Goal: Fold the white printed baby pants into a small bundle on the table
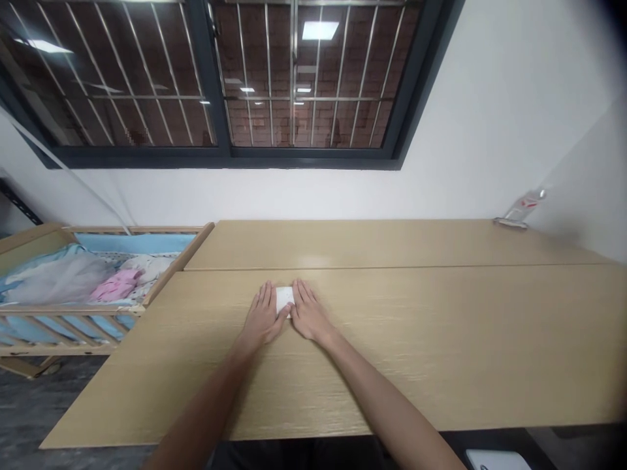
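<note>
A small white square (285, 297), perhaps a folded paper or tissue, lies flat on the pale wooden table (441, 339). My left hand (264, 315) rests palm down along its left side, fingers stretched out and pointing away from me. The left thumb reaches across the lower part of the square. On the other side, my right hand (308, 311) also lies flat, its fingers extended at the right edge of the square. Both hands partly cover the square's borders, so its full outline is hidden.
At the left stands a wooden crib (73, 352) with blue lining, a pink cloth (116, 285) and other bedding. A clear object with red marks (524, 207) sits at the table's back right corner. A barred window (308, 156) is above. Something white (497, 459) shows below the front edge.
</note>
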Motion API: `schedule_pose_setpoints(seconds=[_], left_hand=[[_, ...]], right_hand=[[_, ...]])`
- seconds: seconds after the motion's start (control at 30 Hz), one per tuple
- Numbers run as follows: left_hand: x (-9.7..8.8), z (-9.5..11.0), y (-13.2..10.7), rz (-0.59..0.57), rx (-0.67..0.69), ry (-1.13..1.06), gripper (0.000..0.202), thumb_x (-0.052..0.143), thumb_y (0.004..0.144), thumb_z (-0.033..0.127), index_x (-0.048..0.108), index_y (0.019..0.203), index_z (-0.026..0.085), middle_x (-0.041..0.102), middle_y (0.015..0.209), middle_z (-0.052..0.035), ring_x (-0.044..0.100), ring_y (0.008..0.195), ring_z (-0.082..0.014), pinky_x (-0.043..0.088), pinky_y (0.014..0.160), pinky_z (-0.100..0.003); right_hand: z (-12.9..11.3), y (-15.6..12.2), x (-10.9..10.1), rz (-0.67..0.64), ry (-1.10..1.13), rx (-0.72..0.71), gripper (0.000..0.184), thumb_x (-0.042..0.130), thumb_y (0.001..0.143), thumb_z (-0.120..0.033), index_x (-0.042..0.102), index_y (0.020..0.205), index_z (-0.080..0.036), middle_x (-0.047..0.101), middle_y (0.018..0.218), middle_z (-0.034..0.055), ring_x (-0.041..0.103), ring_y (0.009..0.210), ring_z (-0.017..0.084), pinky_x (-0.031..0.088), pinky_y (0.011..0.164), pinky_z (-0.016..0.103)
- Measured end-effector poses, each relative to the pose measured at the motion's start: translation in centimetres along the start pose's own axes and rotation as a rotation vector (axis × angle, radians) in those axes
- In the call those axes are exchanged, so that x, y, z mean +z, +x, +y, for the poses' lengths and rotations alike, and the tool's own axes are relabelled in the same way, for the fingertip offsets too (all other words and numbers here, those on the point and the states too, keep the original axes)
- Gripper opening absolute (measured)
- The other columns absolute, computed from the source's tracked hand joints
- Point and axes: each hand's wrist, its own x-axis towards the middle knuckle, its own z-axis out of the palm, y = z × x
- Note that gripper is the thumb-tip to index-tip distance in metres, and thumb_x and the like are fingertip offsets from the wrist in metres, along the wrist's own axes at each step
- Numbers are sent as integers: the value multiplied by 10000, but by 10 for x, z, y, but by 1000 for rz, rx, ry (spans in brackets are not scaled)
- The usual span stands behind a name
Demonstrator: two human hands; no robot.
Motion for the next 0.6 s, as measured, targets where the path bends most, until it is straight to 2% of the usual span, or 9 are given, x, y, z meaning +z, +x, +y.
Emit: schedule_pose_setpoints(seconds=[0.17,0.23,0.3,0.37,0.43,0.5,0.6], left_hand=[[-3,-7,-2,40,54,21,863,245,1011,644,137,1588,11,183,1660,-268,139,1563,-339,213,1243,-502],[-11,-9,-1,53,94,7,965,341,959,718,98,1599,38,183,1666,-254,146,1561,-349,210,1237,-514],[-21,-11,2,44,122,-16,1010,451,889,775,172,1601,116,255,1660,-206,219,1539,-356,224,1222,-518],[-30,-12,4,1,135,-40,929,534,840,783,343,1545,209,390,1606,-148,348,1473,-346,255,1195,-510],[-36,-12,4,-51,138,-64,858,606,801,765,451,1469,249,494,1530,-115,446,1390,-331,282,1164,-502],[-37,-12,4,-70,132,-91,874,671,765,732,452,1456,244,535,1491,-111,482,1347,-328,289,1145,-506],[-34,-12,3,-27,111,-151,775,719,787,595,466,1425,234,577,1448,-111,512,1312,-321,290,1127,-503]], right_hand=[[10,-5,-6,-16,87,49,770,157,1046,-526,137,1612,-5,104,1688,191,56,1578,276,122,1270,465],[14,-7,-12,10,105,-8,793,182,1039,-571,123,1621,-35,80,1694,183,28,1580,285,120,1266,486],[19,-9,-21,56,106,-101,799,275,1023,-606,156,1629,-99,83,1703,161,24,1578,305,131,1258,509],[23,-12,-29,91,109,-198,773,408,993,-609,265,1609,-164,180,1691,150,114,1562,331,178,1241,517],[27,-14,-35,89,129,-259,742,525,954,-586,370,1562,-190,346,1620,166,284,1499,345,252,1208,515],[30,-15,-35,69,157,-269,758,620,906,-547,409,1532,-178,458,1535,187,404,1419,349,302,1174,521],[35,-12,-28,77,205,-245,752,680,855,-396,410,1516,-160,490,1506,196,444,1390,350,330,1154,528]])
